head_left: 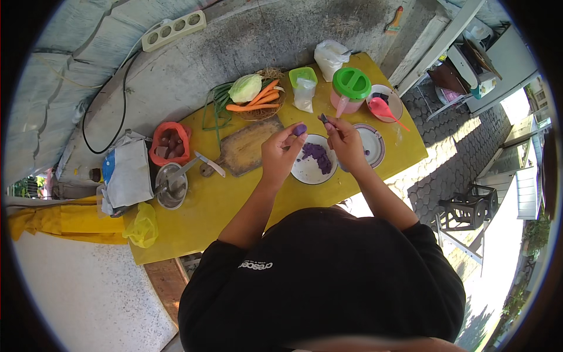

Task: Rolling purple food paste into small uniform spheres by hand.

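Note:
My left hand (pixel 281 147) grips a small lump of purple dough or mash (pixel 300 130) between thumb and fingers. In my right hand (pixel 344 136) is a small dark utensil (pixel 324 119), its tip pointing up; its exact kind is unclear. Both hands hover over a white bowl (pixel 303 174) with a dark rim, which holds crumbly purple mash (pixel 319 157). Partly behind my right forearm lies a white plate (pixel 376 147) with a patterned rim and a small purple piece on it.
A wooden cutting board (pixel 250 147), a knife (pixel 210 164) and a metal bowl (pixel 172 200) stand left. Behind are a basket (pixel 259 115) of vegetables, a green-lidded pitcher (pixel 351 86), a flour-like bag (pixel 330 59) and a bowl (pixel 398 105) with a pink spoon (pixel 382 108). The yellow table (pixel 211 229) ends before me.

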`<state>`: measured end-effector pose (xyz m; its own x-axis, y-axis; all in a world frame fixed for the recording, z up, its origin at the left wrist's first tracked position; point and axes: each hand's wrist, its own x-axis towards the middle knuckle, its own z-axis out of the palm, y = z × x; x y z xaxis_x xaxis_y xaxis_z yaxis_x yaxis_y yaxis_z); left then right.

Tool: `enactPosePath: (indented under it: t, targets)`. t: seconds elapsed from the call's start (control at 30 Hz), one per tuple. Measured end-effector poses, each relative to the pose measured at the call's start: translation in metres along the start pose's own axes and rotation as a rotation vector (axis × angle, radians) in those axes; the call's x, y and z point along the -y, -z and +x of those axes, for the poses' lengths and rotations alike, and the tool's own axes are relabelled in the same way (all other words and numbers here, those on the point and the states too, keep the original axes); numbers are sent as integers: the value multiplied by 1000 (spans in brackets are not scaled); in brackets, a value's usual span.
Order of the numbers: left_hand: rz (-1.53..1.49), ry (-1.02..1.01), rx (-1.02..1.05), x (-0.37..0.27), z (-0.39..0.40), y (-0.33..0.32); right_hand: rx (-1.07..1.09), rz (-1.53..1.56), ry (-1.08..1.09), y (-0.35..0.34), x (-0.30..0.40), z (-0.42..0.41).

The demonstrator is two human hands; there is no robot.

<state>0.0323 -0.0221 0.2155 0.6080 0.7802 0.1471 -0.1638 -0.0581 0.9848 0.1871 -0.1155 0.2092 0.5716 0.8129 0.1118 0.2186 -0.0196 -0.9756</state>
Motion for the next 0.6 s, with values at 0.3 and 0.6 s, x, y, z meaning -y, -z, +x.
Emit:
enactPosePath:
  t: [0.3, 0.6]
  targets:
    - [380, -230, -92, -13, 4, -1, 66, -106, 91, -15, 53, -6]
    - [447, -391, -116, -5, 4, 0, 109, -37, -41, -16, 62, -11]
